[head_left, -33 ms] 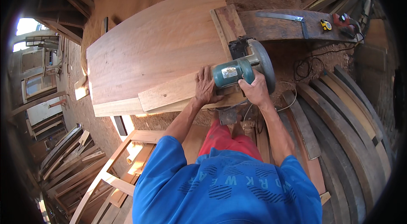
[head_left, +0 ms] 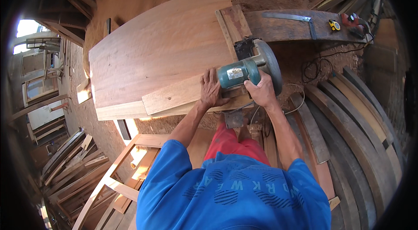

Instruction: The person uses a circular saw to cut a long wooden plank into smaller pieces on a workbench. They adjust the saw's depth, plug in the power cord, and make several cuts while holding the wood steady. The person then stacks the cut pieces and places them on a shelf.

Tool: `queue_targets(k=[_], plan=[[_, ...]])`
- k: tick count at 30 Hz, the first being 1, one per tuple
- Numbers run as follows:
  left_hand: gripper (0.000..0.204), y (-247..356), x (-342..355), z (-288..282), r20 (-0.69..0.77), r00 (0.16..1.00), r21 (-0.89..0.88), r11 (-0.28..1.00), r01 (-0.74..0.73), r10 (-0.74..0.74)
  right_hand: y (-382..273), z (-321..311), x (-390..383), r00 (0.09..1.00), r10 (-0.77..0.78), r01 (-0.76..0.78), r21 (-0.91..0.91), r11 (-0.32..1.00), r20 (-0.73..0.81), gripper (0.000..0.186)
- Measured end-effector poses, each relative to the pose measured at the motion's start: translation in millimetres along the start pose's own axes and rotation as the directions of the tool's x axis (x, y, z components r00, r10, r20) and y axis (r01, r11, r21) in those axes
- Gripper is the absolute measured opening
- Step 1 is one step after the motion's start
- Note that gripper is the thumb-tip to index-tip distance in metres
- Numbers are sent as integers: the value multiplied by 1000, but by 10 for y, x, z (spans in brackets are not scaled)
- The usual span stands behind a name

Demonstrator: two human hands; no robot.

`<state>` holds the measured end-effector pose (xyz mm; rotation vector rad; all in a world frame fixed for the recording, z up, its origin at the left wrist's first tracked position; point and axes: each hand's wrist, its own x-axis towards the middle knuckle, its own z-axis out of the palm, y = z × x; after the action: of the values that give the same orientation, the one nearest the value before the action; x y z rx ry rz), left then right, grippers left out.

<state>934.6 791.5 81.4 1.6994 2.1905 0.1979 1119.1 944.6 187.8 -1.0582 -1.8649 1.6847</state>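
Observation:
My right hand (head_left: pixel 262 92) is wrapped round the rear handle of a green circular saw (head_left: pixel 235 74) with a large grey blade guard (head_left: pixel 272 66). My left hand (head_left: pixel 210 91) lies on a narrow light board (head_left: pixel 174 95), its fingers stretched out and its thumb toward the saw. That board rests at a slant along the near edge of a wide wooden panel (head_left: pixel 161 42). The saw sits at the right end of the board, just beside my left fingers. Its blade is hidden. Another short wooden piece (head_left: pixel 235 25) lies across the panel's right end, beyond the saw.
On a dark wooden plank (head_left: pixel 278 29) at the right lie a metal square (head_left: pixel 313 29), a yellow tape measure (head_left: pixel 334 25) and a red power tool (head_left: pixel 351 21). A black cord (head_left: pixel 318 66) coils below. Curved timbers (head_left: pixel 348 138) stand right; a wooden frame (head_left: pixel 111 173) leans left.

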Motion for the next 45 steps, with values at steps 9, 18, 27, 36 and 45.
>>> queue_targets(k=[9, 18, 27, 36, 45], plan=[[95, -16, 16, -11, 46, 999, 34, 999, 10, -12, 14, 46, 420, 991, -62, 48, -122, 991, -116, 29], [86, 1, 10, -104, 33, 991, 0, 991, -132, 132, -51, -596, -657, 932, 76, -43, 99, 994, -354, 25], [44, -293, -187, -605, -25, 975, -181, 958, -221, 220, 378, -860, -1631, 733, 418, -253, 355, 900, -536, 21], [41, -2035, -681, -1084, -180, 965, 7, 981, 196, -192, 944, -741, -2035, 687, 528, -308, 459, 834, -499, 16], [96, -2324, -1280, -895, -156, 880, 95, 880, 466, -449, 932, -647, -1859, 691, 557, -355, 455, 817, -461, 15]])
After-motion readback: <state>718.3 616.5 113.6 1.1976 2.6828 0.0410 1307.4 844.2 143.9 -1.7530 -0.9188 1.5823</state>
